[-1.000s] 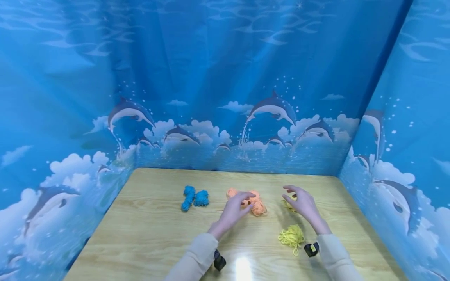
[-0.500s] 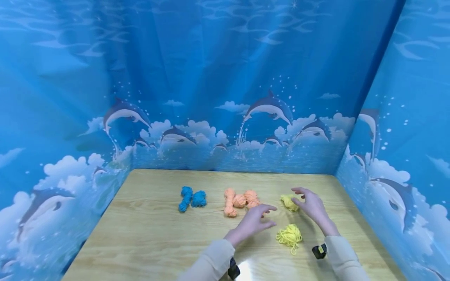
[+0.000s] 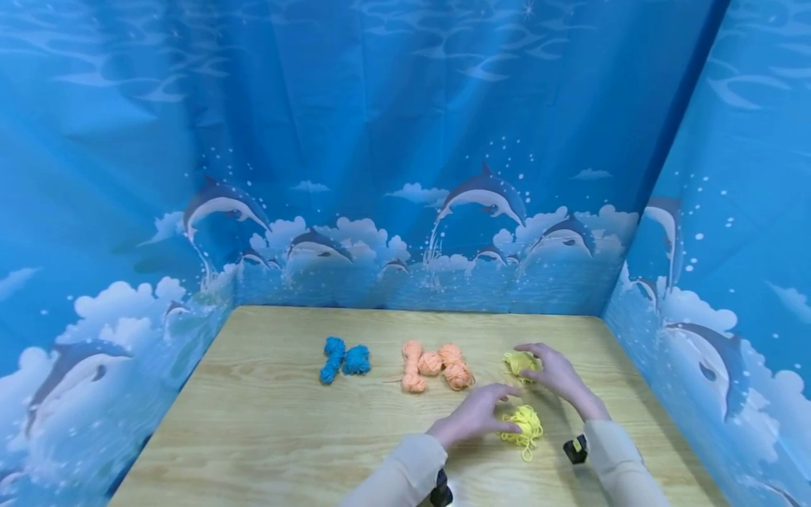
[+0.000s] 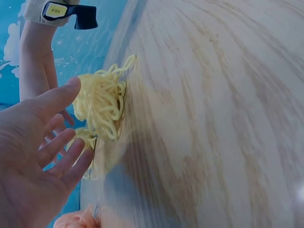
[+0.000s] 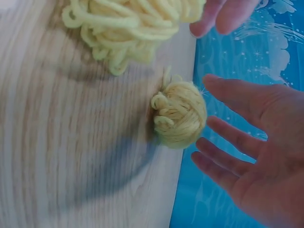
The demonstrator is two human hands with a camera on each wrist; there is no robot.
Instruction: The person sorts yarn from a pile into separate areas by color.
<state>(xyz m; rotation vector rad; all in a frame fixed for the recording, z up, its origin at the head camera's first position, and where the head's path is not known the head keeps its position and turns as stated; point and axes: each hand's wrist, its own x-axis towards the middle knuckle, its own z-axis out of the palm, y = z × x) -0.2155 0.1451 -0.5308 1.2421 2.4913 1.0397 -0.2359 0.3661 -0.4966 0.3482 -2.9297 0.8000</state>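
My left hand (image 3: 476, 414) hovers at the left side of a loose, loopy yellow yarn bundle (image 3: 526, 429), thumb and fingers spread apart. In the left wrist view that yarn bundle (image 4: 100, 99) lies beyond the thumb tip, and nothing is held. Farther back, my right hand (image 3: 557, 372) is poised over a smaller yellow yarn ball (image 3: 522, 366), which it partly hides. The right wrist view has this yarn ball (image 5: 180, 114) on the table in front of the spread fingers (image 5: 223, 156). Whether they touch it I cannot tell.
Peach yarn pieces (image 3: 413, 366) lie at the middle of the wooden table (image 3: 266, 422), a round ball (image 3: 431, 363) among them. Two blue yarn pieces (image 3: 357, 360) lie farther left. A blue dolphin-print curtain (image 3: 380, 141) stands behind and at both sides of the table.
My left hand has moved right, away from the peach yarn and over to the nearer yellow bundle. My right hand has shifted slightly and lowered toward the farther yellow ball.
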